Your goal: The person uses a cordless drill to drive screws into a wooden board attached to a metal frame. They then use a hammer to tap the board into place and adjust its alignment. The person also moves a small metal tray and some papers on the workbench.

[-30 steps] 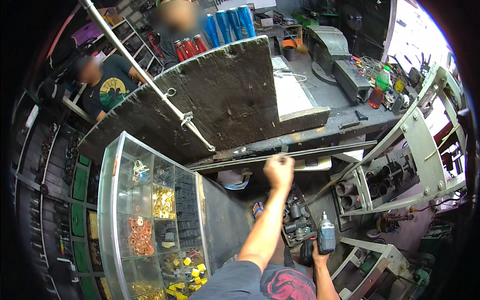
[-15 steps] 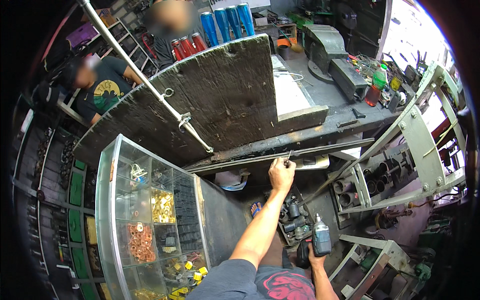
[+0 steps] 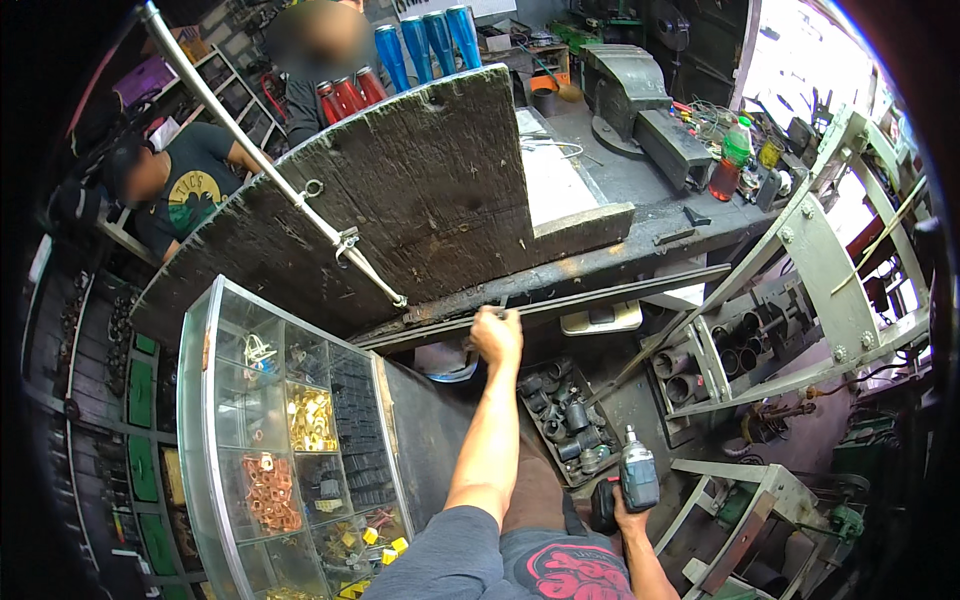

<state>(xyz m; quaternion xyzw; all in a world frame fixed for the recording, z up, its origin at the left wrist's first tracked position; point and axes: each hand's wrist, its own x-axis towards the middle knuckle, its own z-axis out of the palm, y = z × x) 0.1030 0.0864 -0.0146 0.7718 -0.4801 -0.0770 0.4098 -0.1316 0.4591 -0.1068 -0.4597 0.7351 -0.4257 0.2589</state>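
Where one grip [image 3: 630, 517] curls, one drill [image 3: 640, 482] sits.

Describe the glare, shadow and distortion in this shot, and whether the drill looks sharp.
Head view: daylight blows out the opening at upper right; head view: the fisheye rim falls to black, and the outer edge of the display case bows; head view: the racks at far left are dim, while the power drill in the right hand looks fairly crisp.

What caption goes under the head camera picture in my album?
The right hand holds a power tool while the left hand is near the workbench.
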